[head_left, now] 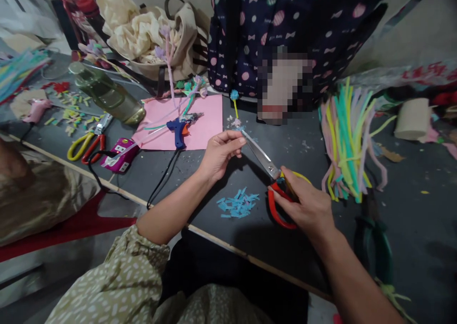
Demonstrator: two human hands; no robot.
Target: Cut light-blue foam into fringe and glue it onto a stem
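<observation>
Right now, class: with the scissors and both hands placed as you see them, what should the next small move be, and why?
Probably close the scissors for one more snip. The right hand grips the red and yellow handles, the blade tips meet a small piece pinched in the left hand, and a heap of blue clippings lies on the dark table just below.

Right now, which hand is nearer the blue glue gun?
Left. The left hand sits just right of the glue gun, at the edge of the pink sheet. The right hand is farther right, holding the scissors.
</observation>
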